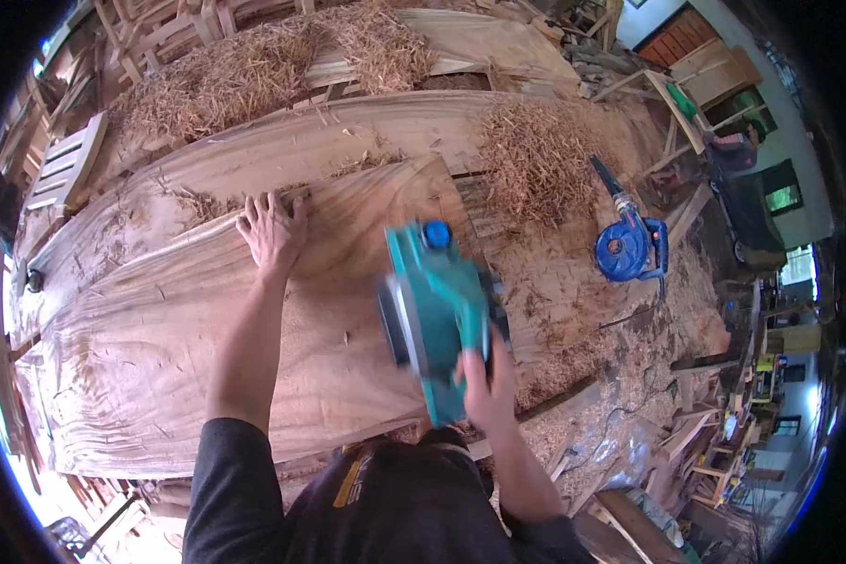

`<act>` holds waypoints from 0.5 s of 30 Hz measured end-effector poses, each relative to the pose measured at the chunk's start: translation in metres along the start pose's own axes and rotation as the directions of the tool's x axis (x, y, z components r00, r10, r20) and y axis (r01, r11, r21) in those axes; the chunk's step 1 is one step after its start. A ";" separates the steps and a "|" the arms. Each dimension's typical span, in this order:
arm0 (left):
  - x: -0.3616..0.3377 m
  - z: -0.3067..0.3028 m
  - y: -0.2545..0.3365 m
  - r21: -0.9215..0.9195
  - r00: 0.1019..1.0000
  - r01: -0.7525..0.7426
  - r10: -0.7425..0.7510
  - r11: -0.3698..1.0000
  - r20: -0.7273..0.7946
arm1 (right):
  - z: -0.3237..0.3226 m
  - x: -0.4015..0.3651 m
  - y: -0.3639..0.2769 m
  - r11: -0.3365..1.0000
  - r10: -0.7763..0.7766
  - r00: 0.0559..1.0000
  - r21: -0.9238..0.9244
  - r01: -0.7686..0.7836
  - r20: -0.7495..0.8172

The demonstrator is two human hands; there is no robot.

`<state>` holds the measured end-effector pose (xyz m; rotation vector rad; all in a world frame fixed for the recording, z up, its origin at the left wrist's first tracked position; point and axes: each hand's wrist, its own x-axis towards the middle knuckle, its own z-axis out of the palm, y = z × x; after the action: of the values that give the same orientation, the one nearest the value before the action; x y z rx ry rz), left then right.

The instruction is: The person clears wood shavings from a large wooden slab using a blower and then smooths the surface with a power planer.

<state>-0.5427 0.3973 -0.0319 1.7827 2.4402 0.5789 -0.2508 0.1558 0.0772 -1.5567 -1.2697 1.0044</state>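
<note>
A large wooden slab [179, 338] with wavy grain lies in front of me. My right hand [487, 390] is wrapped round the rear handle of a teal electric planer [437, 301], which is slightly blurred and overlaps the slab's right end. A blue knob tops the planer's front. On the slab's far edge rests my left hand [274, 233], its fingers spread and holding nothing. Thin shavings are scattered along that edge.
To the right, a blue leaf blower [627, 246] with a black nozzle lies among shavings. A shavings heap [540, 160] sits beyond the planer. Another long board [348, 136] lies behind the slab. A pale slatted wooden piece [66, 169] stands at the far left.
</note>
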 end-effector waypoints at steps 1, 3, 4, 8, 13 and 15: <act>-0.001 0.002 -0.001 0.003 1.000 0.001 -0.001 1.000 -0.003 | -0.011 -0.034 0.007 0.999 0.047 0.999 -0.024 -0.047 0.000; -0.001 0.005 -0.003 0.008 1.000 0.000 0.000 1.000 -0.012 | -0.030 -0.098 0.028 0.985 0.077 0.997 -0.158 -0.076 0.002; -0.001 0.007 -0.003 0.011 1.000 -0.004 0.004 1.000 -0.016 | -0.037 -0.121 0.034 0.989 0.108 0.994 -0.105 -0.106 0.006; -0.001 0.006 -0.004 0.004 1.000 -0.018 0.018 1.000 -0.015 | -0.031 -0.115 0.029 0.988 0.089 0.996 -0.125 -0.087 0.013; 0.002 0.014 -0.008 0.037 1.000 0.003 -0.004 0.999 0.002 | 0.011 -0.014 0.004 0.996 0.028 0.999 -0.079 -0.030 -0.024; 0.003 0.016 -0.009 0.030 1.000 0.006 -0.005 1.000 -0.013 | 0.030 0.037 -0.004 0.995 -0.036 0.998 -0.098 0.031 -0.054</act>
<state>-0.5479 0.4022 -0.0497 1.7883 2.4748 0.5576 -0.2749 0.1971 0.0699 -1.6205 -1.3185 0.8842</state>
